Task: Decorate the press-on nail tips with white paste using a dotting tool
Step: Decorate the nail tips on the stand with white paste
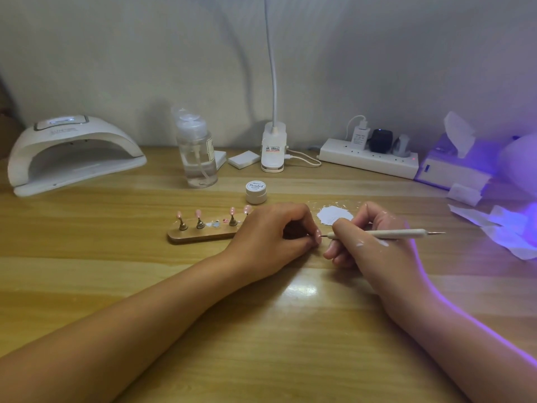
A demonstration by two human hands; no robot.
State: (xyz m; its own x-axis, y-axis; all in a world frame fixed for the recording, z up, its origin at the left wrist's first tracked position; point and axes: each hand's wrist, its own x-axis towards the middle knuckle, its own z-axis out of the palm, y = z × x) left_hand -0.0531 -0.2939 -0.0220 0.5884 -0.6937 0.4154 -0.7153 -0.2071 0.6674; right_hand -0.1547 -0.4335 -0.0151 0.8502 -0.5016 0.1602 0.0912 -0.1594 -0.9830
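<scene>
Now, left hand [270, 234]: fingers are curled, and a pink nail tip [318, 236] is pinched at the fingertips, low over the table.
Right hand [366, 242]: the dotting tool [386, 234] is gripped pen-fashion between thumb and fingers; white smears are seen on the hand's back.
Surface: a wooden table [261, 330] is washed with violet light from the right; a white paste patch [334, 215] is spread just behind the hands, with a small lidded jar [256, 192] near it.
Holder: a wooden stand [203, 232] bearing further pink tips [198, 213] is set beside the left hand.
Back edge: a curing lamp [72, 152], pump bottle [197, 152] and power strip [369, 161] are ranged along a pale wall.
Tool axis: laid nearly level, left to right; the working point is aimed left at the pinched nail tip, though contact cannot be told.
</scene>
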